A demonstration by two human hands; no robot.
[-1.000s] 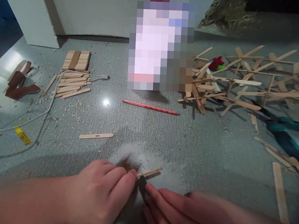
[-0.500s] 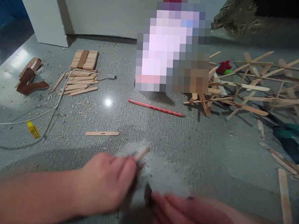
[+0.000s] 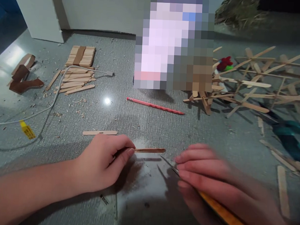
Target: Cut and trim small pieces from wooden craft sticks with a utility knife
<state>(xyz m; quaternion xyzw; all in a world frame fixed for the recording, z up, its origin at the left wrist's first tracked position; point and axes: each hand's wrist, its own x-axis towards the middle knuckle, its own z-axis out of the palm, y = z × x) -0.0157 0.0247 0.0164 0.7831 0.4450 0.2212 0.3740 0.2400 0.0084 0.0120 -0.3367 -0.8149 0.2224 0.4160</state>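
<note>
My left hand (image 3: 105, 158) is closed, pinching a wooden craft stick (image 3: 150, 150) between thumb and fingers, and the stick's free end points right. In my right hand (image 3: 204, 174), slightly blurred, is a craft knife with an orange handle (image 3: 222, 208). Its thin pointed blade (image 3: 169, 163) reaches up and left, with the tip just below the stick's free end; whether they touch I cannot tell. Behind my left hand lies another craft stick (image 3: 89, 133) with a small slot cut in its middle. Farther off is a red pencil (image 3: 155, 106).
At left are a banded bundle of craft sticks (image 3: 89, 56), loose sticks (image 3: 75, 79), a brown paper strip (image 3: 22, 75) and a white cable (image 3: 56, 92). Joined stick frames (image 3: 256, 77) and teal-handled scissors (image 3: 290, 135) are at right. Wood shavings litter the floor. A pixelated patch hides the back.
The stick in my left hand has swung from slanting upward to nearly level. My right hand has risen and moved right, bringing the knife's blade and handle into clearer view.
</note>
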